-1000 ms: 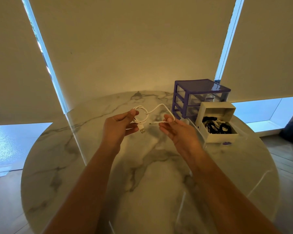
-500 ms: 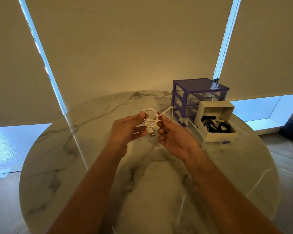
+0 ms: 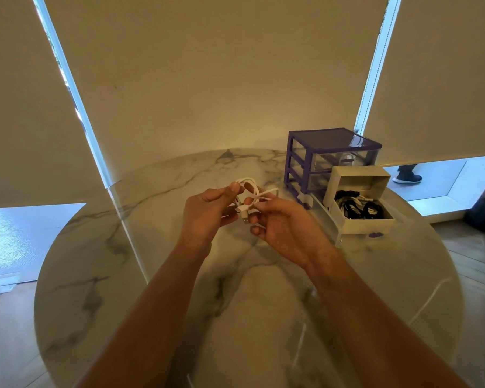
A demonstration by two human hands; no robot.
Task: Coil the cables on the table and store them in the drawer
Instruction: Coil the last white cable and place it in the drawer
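Both hands, left (image 3: 207, 211) and right (image 3: 286, 228), have their fingers closed on the thin white USB cable (image 3: 249, 191), held coiled above the round marble bench (image 3: 123, 247). Risk: the springy loops may unwind if either pinch slackens before reaching the open white drawer (image 3: 345, 217), which already holds cables.

1. Legible text, labels, brands, numbers, signs: none.
2. Purple drawer unit (image 3: 332, 161): no marking can be read.
3. White box (image 3: 360, 203): no print can be read.
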